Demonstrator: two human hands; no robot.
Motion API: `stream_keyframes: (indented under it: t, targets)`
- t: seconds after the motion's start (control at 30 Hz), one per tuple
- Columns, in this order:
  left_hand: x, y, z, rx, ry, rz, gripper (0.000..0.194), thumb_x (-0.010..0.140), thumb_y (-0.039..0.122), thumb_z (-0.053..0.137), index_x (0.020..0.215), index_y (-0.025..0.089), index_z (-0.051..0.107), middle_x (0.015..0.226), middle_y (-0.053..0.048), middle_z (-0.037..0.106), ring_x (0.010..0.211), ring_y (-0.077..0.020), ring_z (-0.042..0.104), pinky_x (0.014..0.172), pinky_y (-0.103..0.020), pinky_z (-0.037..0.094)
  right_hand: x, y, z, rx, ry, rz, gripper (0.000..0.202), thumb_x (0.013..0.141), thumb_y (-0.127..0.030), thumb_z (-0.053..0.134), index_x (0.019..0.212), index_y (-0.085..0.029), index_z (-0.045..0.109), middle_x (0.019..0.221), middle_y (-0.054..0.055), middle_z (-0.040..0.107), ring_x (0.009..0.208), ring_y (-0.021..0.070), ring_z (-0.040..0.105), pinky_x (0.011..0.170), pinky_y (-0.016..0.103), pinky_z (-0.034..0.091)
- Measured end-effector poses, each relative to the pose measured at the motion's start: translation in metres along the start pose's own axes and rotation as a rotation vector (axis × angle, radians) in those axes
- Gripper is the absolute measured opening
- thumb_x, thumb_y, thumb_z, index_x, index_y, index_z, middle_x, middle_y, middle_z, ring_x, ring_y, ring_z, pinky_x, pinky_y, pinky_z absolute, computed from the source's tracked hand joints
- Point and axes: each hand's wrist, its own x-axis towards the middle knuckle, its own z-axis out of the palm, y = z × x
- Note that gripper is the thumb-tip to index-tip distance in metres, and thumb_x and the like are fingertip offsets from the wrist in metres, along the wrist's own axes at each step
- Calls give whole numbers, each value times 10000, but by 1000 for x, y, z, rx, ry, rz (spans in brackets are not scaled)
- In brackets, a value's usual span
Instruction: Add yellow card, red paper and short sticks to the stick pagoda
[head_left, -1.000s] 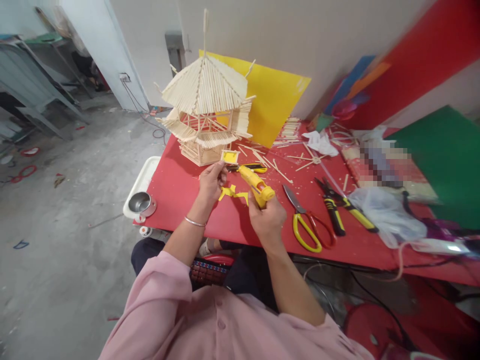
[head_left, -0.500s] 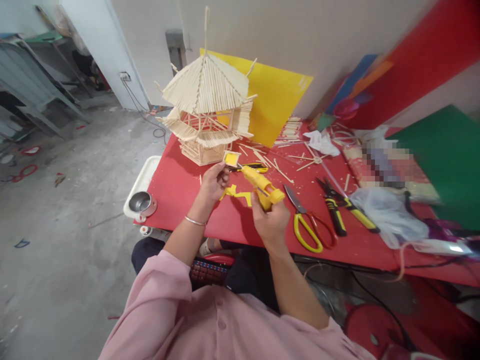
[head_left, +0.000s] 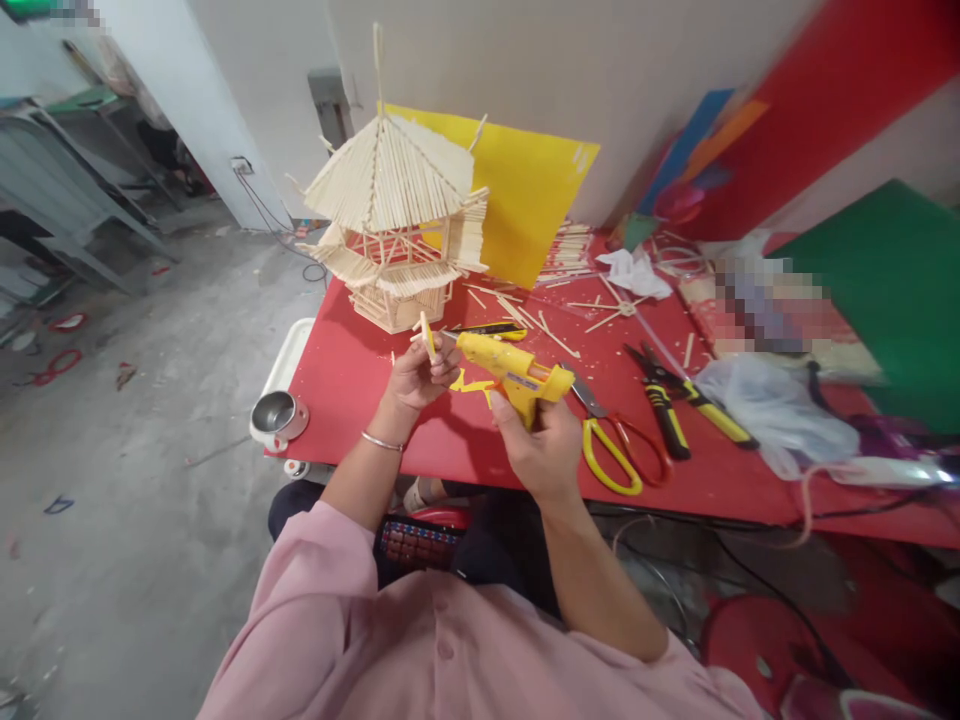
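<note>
My left hand point(head_left: 421, 374) is closed on a small wood-framed yellow piece point(head_left: 427, 336), which is seen nearly edge-on. My right hand point(head_left: 541, 440) grips a yellow glue gun point(head_left: 510, 368), its nozzle pointing left, close to the small piece. Just behind my left hand stands a pagoda-like model point(head_left: 394, 190) made of thin wooden sticks. Yellow scraps point(head_left: 474, 388) lie on the red table point(head_left: 360, 400) below the glue gun. A black-and-yellow cutter point(head_left: 499, 329) rests beyond the gun.
Scissors point(head_left: 611, 450) and pliers point(head_left: 666, 410) lie right of my right hand. A metal cup point(head_left: 276, 418) sits on a white tray point(head_left: 291, 355) at the left edge. Loose sticks point(head_left: 556, 332), a plastic bag point(head_left: 784, 415) and a yellow sheet point(head_left: 525, 190) are farther out.
My left hand has turned the small framed piece from face-up to edge-on. The glue gun has turned more side-on, its nozzle now farther left. The whole view has shifted slightly.
</note>
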Motion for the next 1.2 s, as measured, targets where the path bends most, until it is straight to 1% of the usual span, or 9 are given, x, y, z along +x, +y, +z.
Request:
stream_keyframes:
  t: [0.17,0.4,0.6,0.8,0.87,0.93,1.03,1.13,1.2]
  targets:
    - [0,1,2,6,54,-42,315,862,235,657,596,170,500,478,41,329,406,-63,280,392,-185,228,3,-3,2,-20,-7,-46,278,835,-464,668,831,-186,665,604,-31,601,518,118,512,526,259,435]
    - [1,-2,-1,52,-34,-33,280,795,221,739,604,166,543,499,34,387,402,-56,299,398,-198,241,3,-2,0,-51,24,-32,311,836,-497,661,847,-186,676,647,-16,616,547,127,515,564,275,458]
    - [1,-2,-5,151,3,-39,341,746,279,809,591,167,527,508,37,389,417,-56,347,407,-203,263,5,-7,1,-93,-1,-36,347,838,-539,645,841,-193,664,618,-22,597,537,124,487,555,273,445]
    - [0,-2,-3,190,-8,-40,393,754,293,800,564,171,478,489,40,364,421,-56,328,408,-207,260,3,-8,-1,-99,-3,-55,329,845,-522,645,810,-195,657,622,-24,588,533,120,488,563,275,448]
    - [0,-2,-3,188,-32,-28,376,737,295,813,580,168,497,505,37,384,432,-56,338,412,-204,255,4,-8,-1,-106,11,-52,322,848,-518,645,826,-197,666,627,-23,590,534,122,494,558,275,451]
    - [1,-2,-4,169,-93,4,364,711,298,835,594,162,518,525,35,408,444,-53,351,418,-198,257,5,-6,-3,-121,41,-47,329,839,-527,652,840,-199,668,628,-20,597,534,125,504,545,273,450]
    - [5,-3,-7,142,-138,54,387,708,310,849,587,156,514,539,39,423,454,-43,358,433,-185,274,11,1,-10,-139,84,-11,370,817,-565,667,868,-199,656,629,-14,621,535,140,545,545,283,469]
    - [10,-6,-9,147,-54,97,363,719,307,854,617,156,540,553,43,468,467,-39,401,449,-172,303,20,18,-28,-108,86,105,438,795,-616,682,923,-198,650,642,-4,659,524,166,606,545,306,507]
    - [13,-8,-10,181,8,146,337,705,314,868,641,155,578,560,40,513,470,-39,436,446,-169,311,27,33,-47,-106,70,191,485,771,-649,695,946,-197,665,698,16,699,511,175,630,506,307,510]
